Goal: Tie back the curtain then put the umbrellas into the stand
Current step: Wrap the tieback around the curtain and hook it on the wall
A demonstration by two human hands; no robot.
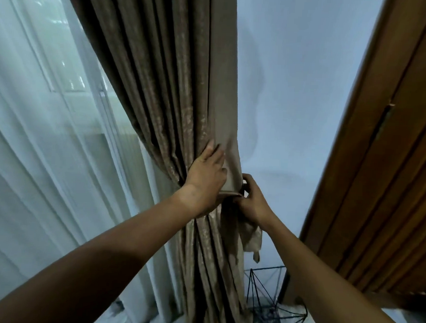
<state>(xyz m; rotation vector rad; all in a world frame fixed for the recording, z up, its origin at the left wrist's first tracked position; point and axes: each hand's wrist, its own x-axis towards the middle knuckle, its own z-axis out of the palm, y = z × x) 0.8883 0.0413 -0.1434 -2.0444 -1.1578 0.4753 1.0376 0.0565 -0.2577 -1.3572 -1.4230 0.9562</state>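
Head view: the left hand lies flat against the brown curtain, fingers spread and pressed into the folds where the cloth is gathered in. Just to its right, the right hand is curled at the curtain's edge, fingertips pinching a band of matching cloth, the tie-back, that wraps the gathered part; a dark fitting shows between the fingers, too hidden to make out. A loose end of cloth hangs below the right wrist. Below the hands, near the floor, a black wire stand sits just right of the curtain's hem. A sheer white curtain hangs left, a wooden door right.
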